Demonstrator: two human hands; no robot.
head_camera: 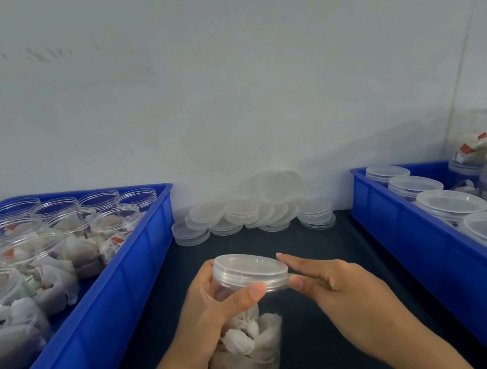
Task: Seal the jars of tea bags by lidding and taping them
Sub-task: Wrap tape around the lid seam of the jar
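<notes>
A clear plastic jar [248,354] full of white tea bags is held tilted over the dark table, low in the middle of the view. A translucent lid [250,268] sits on its mouth. My left hand [205,313] grips the jar just under the lid, thumb across the front. My right hand [333,285] touches the lid's right rim with its thumb and forefinger. No tape is visible in the view.
A blue crate [130,287] on the left holds several open jars of tea bags. Another blue crate [412,239] on the right holds several lidded jars. A pile of loose lids [253,211] lies against the white wall behind the dark table [337,346].
</notes>
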